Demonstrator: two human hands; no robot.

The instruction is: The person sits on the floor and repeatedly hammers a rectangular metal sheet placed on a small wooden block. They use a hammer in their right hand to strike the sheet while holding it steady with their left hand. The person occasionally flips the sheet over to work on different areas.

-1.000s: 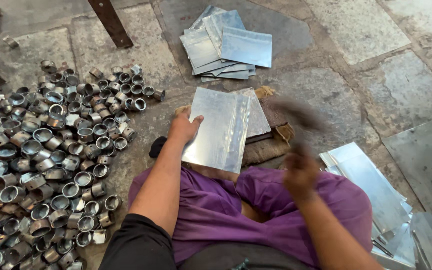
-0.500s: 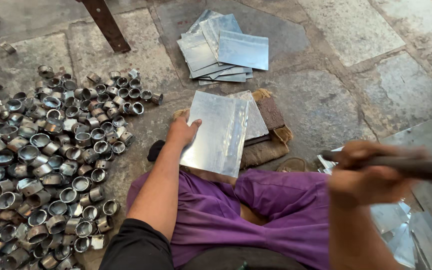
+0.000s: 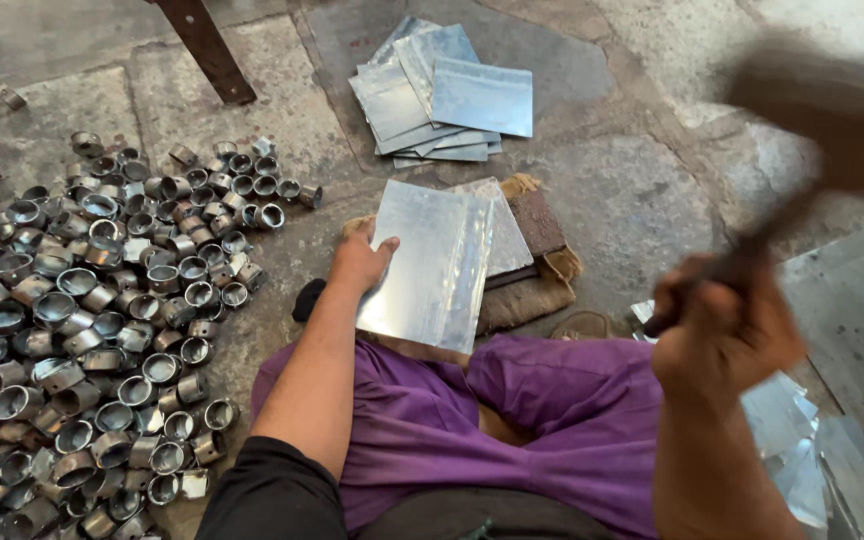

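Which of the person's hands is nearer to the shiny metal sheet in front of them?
The left. The left hand rests on the left edge of the metal sheet; the right hand is raised off to its right, gripping a blurred tool.

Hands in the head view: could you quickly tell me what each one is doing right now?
Left hand: open, pressed flat on the edge of the metal sheet.
Right hand: closed around the handle of a raised, motion-blurred tool, probably a hammer.

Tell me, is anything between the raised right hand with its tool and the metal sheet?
Nothing visible. The right hand grips a blurred tool above the floor, the sheet lies uncovered, and the left hand touches only its left edge.
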